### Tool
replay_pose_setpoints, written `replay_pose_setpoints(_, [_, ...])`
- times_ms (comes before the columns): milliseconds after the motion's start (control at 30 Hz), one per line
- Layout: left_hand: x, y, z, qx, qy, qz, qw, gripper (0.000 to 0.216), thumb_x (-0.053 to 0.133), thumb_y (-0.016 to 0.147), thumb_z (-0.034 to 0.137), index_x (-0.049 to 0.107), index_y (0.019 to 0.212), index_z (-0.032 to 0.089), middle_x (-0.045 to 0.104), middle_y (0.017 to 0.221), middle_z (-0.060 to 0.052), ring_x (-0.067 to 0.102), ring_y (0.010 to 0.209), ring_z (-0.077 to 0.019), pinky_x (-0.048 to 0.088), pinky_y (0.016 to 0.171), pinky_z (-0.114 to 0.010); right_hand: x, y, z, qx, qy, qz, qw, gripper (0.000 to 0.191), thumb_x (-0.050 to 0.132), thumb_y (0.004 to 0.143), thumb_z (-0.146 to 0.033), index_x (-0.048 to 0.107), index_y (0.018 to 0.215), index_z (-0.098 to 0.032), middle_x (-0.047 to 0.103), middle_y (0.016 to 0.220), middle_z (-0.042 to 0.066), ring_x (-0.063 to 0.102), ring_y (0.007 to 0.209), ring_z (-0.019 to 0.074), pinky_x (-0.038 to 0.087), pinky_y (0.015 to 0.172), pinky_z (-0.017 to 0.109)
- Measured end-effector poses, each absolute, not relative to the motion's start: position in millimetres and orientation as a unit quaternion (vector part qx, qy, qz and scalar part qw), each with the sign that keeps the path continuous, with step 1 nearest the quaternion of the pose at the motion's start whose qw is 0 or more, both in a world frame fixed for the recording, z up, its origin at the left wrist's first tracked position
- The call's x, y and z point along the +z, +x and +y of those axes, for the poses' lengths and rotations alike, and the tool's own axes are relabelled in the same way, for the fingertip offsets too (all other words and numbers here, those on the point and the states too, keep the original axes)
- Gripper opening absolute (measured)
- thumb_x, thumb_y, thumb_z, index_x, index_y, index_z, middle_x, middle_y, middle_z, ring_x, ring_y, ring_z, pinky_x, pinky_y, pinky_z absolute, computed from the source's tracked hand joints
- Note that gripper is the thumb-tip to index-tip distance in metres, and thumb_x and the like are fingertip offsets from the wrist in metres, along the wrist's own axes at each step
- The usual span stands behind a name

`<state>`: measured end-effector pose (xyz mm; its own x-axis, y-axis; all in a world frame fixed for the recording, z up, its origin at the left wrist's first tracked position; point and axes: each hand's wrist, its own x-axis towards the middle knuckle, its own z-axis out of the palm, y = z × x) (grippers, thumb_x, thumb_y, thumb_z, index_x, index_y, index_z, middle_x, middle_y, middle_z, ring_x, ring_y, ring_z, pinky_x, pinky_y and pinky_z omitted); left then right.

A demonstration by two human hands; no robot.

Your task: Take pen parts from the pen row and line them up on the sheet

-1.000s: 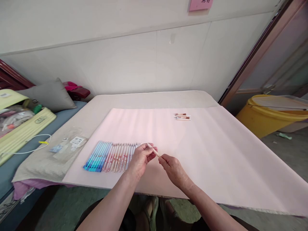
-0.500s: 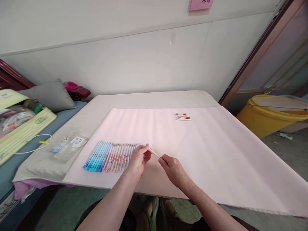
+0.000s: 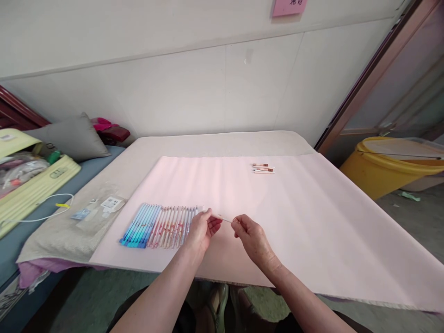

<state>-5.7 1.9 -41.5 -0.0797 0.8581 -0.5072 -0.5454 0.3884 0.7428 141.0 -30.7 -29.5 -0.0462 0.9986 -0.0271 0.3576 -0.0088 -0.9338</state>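
Note:
Between my two hands runs a slim pale pen (image 3: 221, 217), held nearly level above the pink sheet. My left hand (image 3: 202, 229) is closed on its thicker left part. On the other side, the fingertips of my right hand (image 3: 252, 237) pinch its thin whitish end; whether that part is a refill or the tip, I cannot tell. Just left of my left hand lies a row of pens (image 3: 157, 226), side by side, blue ones at the left and pinkish, clear ones at the right. My left hand hides part of the row's right end.
Farther back on the pink sheet (image 3: 312, 222) lie several small brown and white pen parts (image 3: 263, 169). A clear plastic bag (image 3: 104, 206) rests on the cream cover at left. An open yellow case (image 3: 52, 178) stands beyond it, and a yellow bin (image 3: 385, 166) at right.
My right hand has shifted slightly up and right, away from my left. The pen lies more level, and a thin whitish length now shows between my hands.

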Motion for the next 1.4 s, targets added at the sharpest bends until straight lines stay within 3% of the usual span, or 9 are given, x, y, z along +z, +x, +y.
replay_pose_setpoints(167, [-41.0,-3.8,-1.5,0.532,0.158,0.483,0.677,0.016,0.062,0.072,0.027,0.058,0.070,0.011,0.066,0.073,-0.011,0.063,0.064,-0.0147,0.049,0.057,-0.023,-30.4,148.8,-26.8,0.437,-0.565,-0.540,0.446,0.006,0.048,0.069,-0.024,0.050,0.066,-0.019,0.046,0.057,-0.003,0.038,0.055,0.0110,0.030,0.050,0.022])
replay_pose_setpoints(400, [-42.8,-14.5,7.4,0.551,0.110,0.489,0.667,0.014,0.060,0.073,0.022,0.058,0.068,0.010,0.066,0.073,-0.010,0.062,0.064,-0.0136,0.049,0.055,-0.022,-19.2,168.0,-19.5,0.538,-0.534,-0.404,0.512,0.004,0.049,0.062,-0.019,0.045,0.060,-0.018,0.036,0.056,-0.004,0.027,0.051,0.0086,0.018,0.043,0.021])
replay_pose_setpoints(767, [-41.3,-13.8,7.6,0.568,0.057,0.495,0.655,0.010,0.062,0.073,0.021,0.057,0.074,0.012,0.063,0.068,-0.006,0.059,0.057,-0.0105,0.047,0.049,-0.019,-20.6,172.5,-17.3,0.491,-0.537,-0.374,0.575,0.010,0.050,0.062,-0.020,0.041,0.060,-0.019,0.033,0.058,-0.004,0.026,0.051,0.0090,0.017,0.043,0.022])
replay_pose_setpoints(1033, [-38.3,5.0,-11.4,0.519,0.110,0.460,0.712,0.019,0.072,0.064,0.023,0.059,0.075,0.014,0.062,0.071,-0.003,0.059,0.061,-0.0091,0.046,0.052,-0.018,-35.6,152.4,-21.4,0.528,-0.550,-0.453,0.462,0.010,0.050,0.068,-0.027,0.050,0.067,-0.017,0.049,0.058,-0.002,0.027,0.047,0.0081,0.020,0.043,0.022])
replay_pose_setpoints(1300, [-42.7,10.0,-13.9,0.511,0.098,0.477,0.708,0.016,0.071,0.063,0.018,0.057,0.071,0.014,0.058,0.066,-0.001,0.057,0.058,-0.0080,0.045,0.053,-0.018,-38.6,147.8,-25.2,0.532,-0.546,-0.491,0.420,0.007,0.049,0.065,-0.024,0.051,0.063,-0.018,0.048,0.055,-0.003,0.030,0.049,0.0089,0.022,0.044,0.022])
replay_pose_setpoints(1400, [-43.8,9.6,-12.6,0.516,0.108,0.484,0.698,0.014,0.069,0.062,0.017,0.057,0.069,0.014,0.057,0.063,0.000,0.055,0.055,-0.0075,0.044,0.050,-0.018,-32.4,149.7,-23.6,0.537,-0.561,-0.485,0.403,0.013,0.050,0.068,-0.029,0.051,0.061,-0.018,0.040,0.051,-0.005,0.026,0.046,0.0083,0.019,0.043,0.022])
